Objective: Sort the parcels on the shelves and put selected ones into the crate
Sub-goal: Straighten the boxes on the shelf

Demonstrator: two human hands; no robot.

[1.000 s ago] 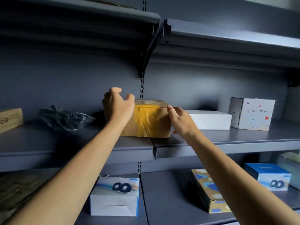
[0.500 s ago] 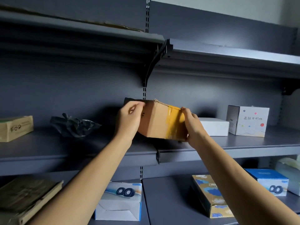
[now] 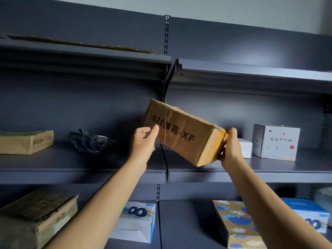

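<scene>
A brown cardboard parcel with black print and yellow tape hangs tilted in the air in front of the middle shelf, its left end higher. My right hand grips its lower right, taped end. My left hand is at its lower left edge, thumb on the printed face and fingers behind. No crate is in view.
On the middle shelf lie a flat brown box, a crumpled black bag, a white box and a white dotted box. The lower shelf holds a worn brown parcel, white-and-blue boxes and a cloud-patterned box.
Both hands took hold of the parcel where it stood on the middle shelf, lifted it off and turned it, so the printed face now shows and the box tilts down to the right.
</scene>
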